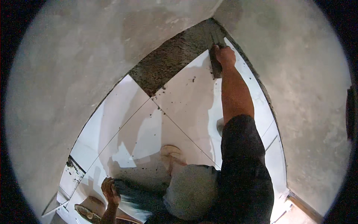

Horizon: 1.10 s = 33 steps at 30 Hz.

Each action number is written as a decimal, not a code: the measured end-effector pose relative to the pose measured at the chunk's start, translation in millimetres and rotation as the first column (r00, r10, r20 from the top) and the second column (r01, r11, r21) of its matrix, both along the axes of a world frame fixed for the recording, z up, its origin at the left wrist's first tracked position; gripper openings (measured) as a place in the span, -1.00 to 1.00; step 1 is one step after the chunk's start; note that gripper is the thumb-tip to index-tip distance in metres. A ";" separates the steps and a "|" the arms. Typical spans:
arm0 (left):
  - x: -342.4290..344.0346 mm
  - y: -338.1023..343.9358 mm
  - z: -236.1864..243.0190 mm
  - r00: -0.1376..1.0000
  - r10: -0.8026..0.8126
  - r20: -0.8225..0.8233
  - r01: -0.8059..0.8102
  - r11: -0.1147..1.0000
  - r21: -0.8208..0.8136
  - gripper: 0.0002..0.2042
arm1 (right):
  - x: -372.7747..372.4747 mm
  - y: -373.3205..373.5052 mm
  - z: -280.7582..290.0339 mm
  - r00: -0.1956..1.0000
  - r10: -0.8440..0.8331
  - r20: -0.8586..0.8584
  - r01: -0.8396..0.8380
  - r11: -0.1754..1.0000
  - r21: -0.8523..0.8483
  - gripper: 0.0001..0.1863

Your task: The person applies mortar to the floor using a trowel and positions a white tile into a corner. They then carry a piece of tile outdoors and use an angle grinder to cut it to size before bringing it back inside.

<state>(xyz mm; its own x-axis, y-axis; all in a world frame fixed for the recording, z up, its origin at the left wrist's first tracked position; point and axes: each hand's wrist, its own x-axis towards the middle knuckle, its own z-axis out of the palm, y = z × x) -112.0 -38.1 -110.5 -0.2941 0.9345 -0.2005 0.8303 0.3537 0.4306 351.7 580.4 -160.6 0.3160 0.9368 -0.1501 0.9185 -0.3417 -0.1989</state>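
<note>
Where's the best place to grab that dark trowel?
Probably at the upper part of the trowel, from above and its right side, where the right hand grips. Fingers cover any handle there; the rest looks like a long, flat blade, awkward to pinch.

Tiles (179, 93) are white, mortar (167, 52) dark grey, and walls (74, 67) mottled grey.

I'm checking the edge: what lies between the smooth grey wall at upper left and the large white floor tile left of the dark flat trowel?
A rough, dark grey strip of mortar lies between that wall and tile, seen in the head view.
</note>
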 end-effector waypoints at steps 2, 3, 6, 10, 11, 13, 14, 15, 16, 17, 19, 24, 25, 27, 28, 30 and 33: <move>0.9 -8.2 -2.9 0.997 0.069 0.035 -0.069 0.998 0.011 -0.69 | 5.1 -9.4 -5.9 0.990 -0.097 -0.106 0.098 0.995 0.007 -0.35; -3.4 -14.0 -5.4 0.996 0.080 0.038 -0.081 0.997 0.015 -0.69 | 15.0 -10.4 -10.7 0.991 -0.085 -0.104 0.087 0.996 0.011 -0.35; -8.6 -4.2 0.3 0.997 -0.066 -0.026 0.066 0.998 0.009 -0.64 | 50.8 -12.1 -17.5 0.993 -0.056 -0.109 0.052 0.998 -0.036 -0.23; -15.9 -4.7 1.3 0.998 -0.057 -0.026 0.056 0.998 -0.024 -0.63 | 54.2 -0.6 -6.0 0.984 0.173 0.036 -0.175 0.981 0.085 -0.21; -16.9 -6.7 -0.2 1.000 -0.025 -0.004 0.025 0.999 -0.033 -0.64 | 54.6 7.5 -6.3 0.945 0.307 0.112 -0.320 0.939 0.126 -0.21; -17.4 -8.5 -6.3 1.000 -0.002 0.021 0.003 0.999 -0.037 -0.65 | 63.2 37.6 -21.4 0.972 0.206 0.115 -0.222 0.963 0.155 -0.21; -18.4 -6.1 -14.2 0.999 -0.040 0.021 0.040 0.999 -0.013 -0.66 | 88.5 60.0 -34.1 0.950 0.260 0.174 -0.272 0.961 0.047 -0.22; -19.2 -5.0 -16.4 0.998 -0.059 0.001 0.059 0.998 0.000 -0.66 | 91.0 71.0 -41.9 0.936 0.299 0.189 -0.302 0.953 -0.011 -0.22; -16.5 -1.4 -12.2 0.999 -0.053 -0.009 0.053 0.999 -0.006 -0.66 | 84.7 75.6 -43.9 0.920 0.342 0.192 -0.334 0.940 -0.070 -0.23; -12.5 4.2 -7.8 0.998 -0.058 0.000 0.058 0.998 -0.007 -0.66 | 83.5 79.6 -41.8 0.930 0.330 0.163 -0.313 0.942 -0.126 -0.31; -11.3 5.0 -4.3 0.999 -0.052 0.000 0.052 0.998 -0.024 -0.66 | 72.9 76.5 -37.0 0.936 0.330 0.121 -0.304 0.933 -0.192 -0.38; -9.2 20.0 3.7 0.991 -0.123 -0.046 0.119 0.990 -0.080 -0.68 | 24.8 24.7 9.5 0.839 0.513 -0.181 -0.541 0.820 -0.186 -0.34; -10.1 26.7 -1.0 0.989 -0.142 -0.031 0.139 0.987 -0.077 -0.68 | 30.4 22.6 -14.4 0.817 0.577 -0.025 -0.569 0.796 -0.207 -0.25; -8.1 24.4 -0.5 0.984 -0.157 -0.084 0.146 0.981 -0.124 -0.67 | -25.5 -27.1 -5.0 0.834 0.552 -0.026 -0.552 0.830 -0.079 -0.23; -6.4 27.3 -0.8 0.984 -0.162 -0.081 0.151 0.981 -0.126 -0.67 | -29.4 -35.8 -9.1 0.830 0.545 -0.116 -0.557 0.821 -0.129 -0.20; -1.2 30.1 3.5 0.992 -0.119 -0.041 0.115 0.989 -0.095 -0.67 | -64.4 -69.1 21.7 0.884 0.388 -0.261 -0.448 0.863 -0.235 -0.22; 0.8 30.5 4.0 0.995 -0.101 -0.008 0.100 0.993 -0.068 -0.71 | -91.1 -120.3 7.9 0.776 0.570 -0.270 -0.616 0.777 -0.131 -0.25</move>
<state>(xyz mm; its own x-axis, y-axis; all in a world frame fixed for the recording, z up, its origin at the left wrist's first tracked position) -111.2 -7.5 -106.5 -0.2020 0.9438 -0.2616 0.8678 0.2963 0.3990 260.6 460.1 -152.7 -0.3518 0.8675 -0.3516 0.8966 0.2044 -0.3928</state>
